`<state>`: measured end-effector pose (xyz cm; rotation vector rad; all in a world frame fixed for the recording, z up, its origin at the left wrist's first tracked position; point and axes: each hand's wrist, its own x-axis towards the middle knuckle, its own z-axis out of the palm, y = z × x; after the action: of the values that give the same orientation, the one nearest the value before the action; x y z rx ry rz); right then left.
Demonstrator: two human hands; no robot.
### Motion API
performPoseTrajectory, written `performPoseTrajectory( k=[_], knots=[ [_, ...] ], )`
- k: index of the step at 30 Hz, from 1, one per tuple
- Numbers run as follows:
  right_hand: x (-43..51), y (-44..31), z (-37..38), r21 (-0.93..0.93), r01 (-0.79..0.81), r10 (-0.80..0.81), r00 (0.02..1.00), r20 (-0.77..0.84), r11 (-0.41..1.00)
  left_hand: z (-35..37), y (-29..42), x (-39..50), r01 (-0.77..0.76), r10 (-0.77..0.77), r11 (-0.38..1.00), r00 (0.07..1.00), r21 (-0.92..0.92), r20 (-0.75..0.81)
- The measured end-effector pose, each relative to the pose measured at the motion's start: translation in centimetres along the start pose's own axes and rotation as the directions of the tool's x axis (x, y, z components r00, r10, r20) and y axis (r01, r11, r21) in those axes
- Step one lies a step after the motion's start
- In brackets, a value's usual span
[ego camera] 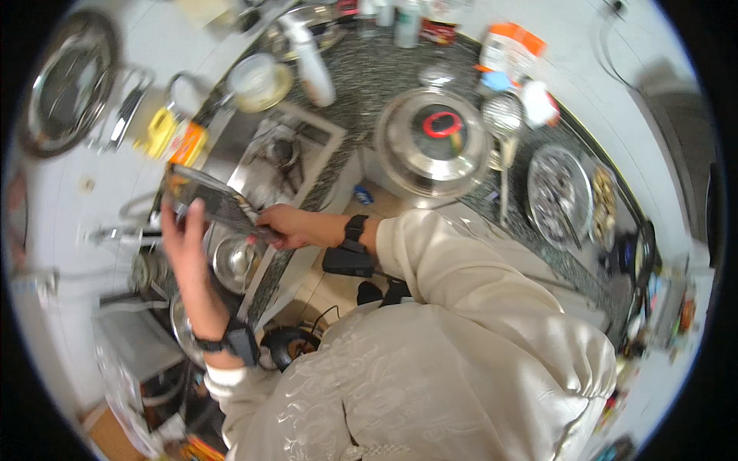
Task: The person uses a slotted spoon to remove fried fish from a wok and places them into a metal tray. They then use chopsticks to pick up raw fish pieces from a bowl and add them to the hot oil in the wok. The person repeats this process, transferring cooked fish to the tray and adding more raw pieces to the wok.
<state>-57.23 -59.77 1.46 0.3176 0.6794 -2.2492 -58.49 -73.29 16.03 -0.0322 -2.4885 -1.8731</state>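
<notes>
My right hand grips the near end of a dark, flat, roughly rectangular object; blur hides exactly what it is. At the object's far end, my left hand is raised with its fingers apart, and whether it touches the object cannot be told. Beyond both hands lies a steel sink with dark items in it. A shiny metal bowl sits below the held object in the picture. Near the left hand stands a yellow plastic bottle with an orange label.
A domed steel lid with a red-ringed knob rests at the counter corner, beside a perforated skimmer. Farther right are an oval metal tray and a dish of pale food pieces. A white spray bottle stands behind the sink.
</notes>
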Motion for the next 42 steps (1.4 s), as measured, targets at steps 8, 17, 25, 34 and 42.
performPoseTrajectory(
  k=[8, 17, 25, 34, 42],
  knots=[
    [-12.9, -3.8, -3.9, -0.495, 0.658, -0.797, 0.590, -0.129, 0.568, 3.4, -0.2, -2.8, 0.196, 0.003, 0.881, 0.908, -0.431, 0.419],
    [-33.4, 2.1, -6.1, -0.709, 0.659, -0.947, 0.015, -0.321, 0.251, 16.9, 0.6, -9.2, 0.589, 0.098, 0.725, 0.423, -0.356, 0.901],
    [-46.9, 11.3, -8.0, -0.748, 0.648, -0.906, -0.220, -0.363, 0.142, 25.1, 4.8, -20.2, 0.640, 0.090, 0.760, 0.074, -0.116, 0.993],
    [-63.5, 27.0, -9.6, -0.684, 0.702, -0.739, -0.352, -0.574, 0.197, 34.9, 7.3, -38.7, 0.551, 0.018, 0.826, -0.231, 0.115, 0.973],
    [-70.9, 40.9, -10.1, -0.503, 0.834, -0.544, -0.320, -0.776, 0.227, 42.2, 6.9, -52.7, 0.441, -0.062, 0.823, -0.558, 0.359, 0.828]
  ],
)
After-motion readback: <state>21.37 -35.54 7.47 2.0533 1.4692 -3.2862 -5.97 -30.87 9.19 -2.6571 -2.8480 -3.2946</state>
